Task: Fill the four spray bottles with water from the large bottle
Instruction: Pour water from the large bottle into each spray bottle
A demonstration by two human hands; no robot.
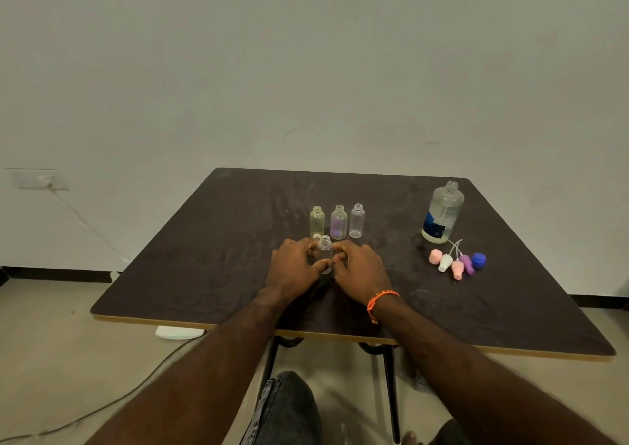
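Note:
A small clear spray bottle (325, 249) stands uncapped near the middle of the dark table (211, 240). My left hand (294, 269) and my right hand (360, 269) hold it from either side with curled fingers and thumbs. Behind it stand three more uncapped small bottles: a yellowish one (317, 221), a purple-tinted one (338, 222) and a clear one (357, 220). The large clear bottle (442, 213) with a blue label stands open at the back right, with liquid in it.
Several spray caps (452, 263), pink, white and purple, lie in a cluster in front of the large bottle, with a blue cap (478, 261) beside them. A cable runs across the floor on the left. My knees sit under the table's near edge.

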